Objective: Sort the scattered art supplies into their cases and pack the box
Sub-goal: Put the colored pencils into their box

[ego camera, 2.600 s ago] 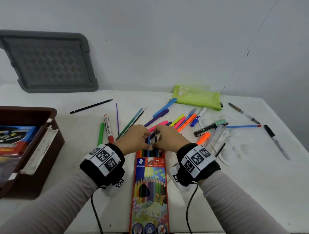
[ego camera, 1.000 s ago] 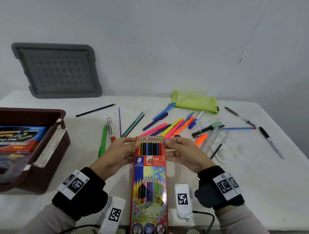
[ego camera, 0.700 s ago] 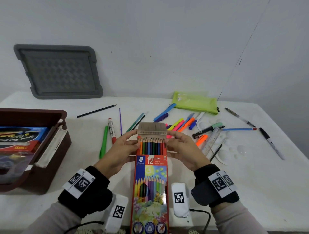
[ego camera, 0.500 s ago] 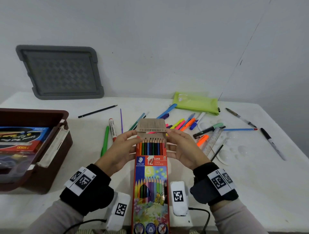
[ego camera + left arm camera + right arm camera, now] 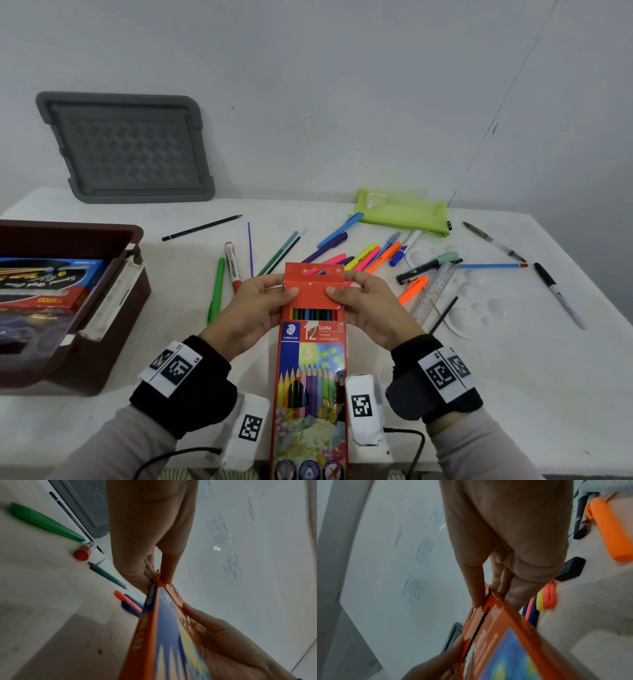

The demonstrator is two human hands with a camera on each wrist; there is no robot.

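Note:
An orange coloured-pencil box [image 5: 310, 377] lies lengthwise in front of me, its far end lifted off the white table. Its top flap [image 5: 313, 291] is folded down over the pencil tips, and a strip of pencils [image 5: 313, 313] still shows under its edge. My left hand [image 5: 253, 308] pinches the box's left top corner, thumb on the flap. My right hand [image 5: 370, 308] pinches the right corner the same way. The left wrist view shows the left hand's fingers [image 5: 145, 534] clamped on the box edge [image 5: 154, 635]. In the right wrist view the right hand's fingers [image 5: 505, 534] hold the flap end [image 5: 488, 615].
A brown box [image 5: 102, 342] with packs inside stands at the left. Its grey lid [image 5: 126, 147] leans on the wall. Beyond my hands lie several pens and highlighters [image 5: 363, 257], a green pen [image 5: 215, 291], a ruler [image 5: 435, 291], a lime pouch [image 5: 400, 212] and a black marker [image 5: 558, 294].
The flap, first lying flat beyond the pencil tips, was raised and is now folded down over them. Both thumbs have come onto the flap's front.

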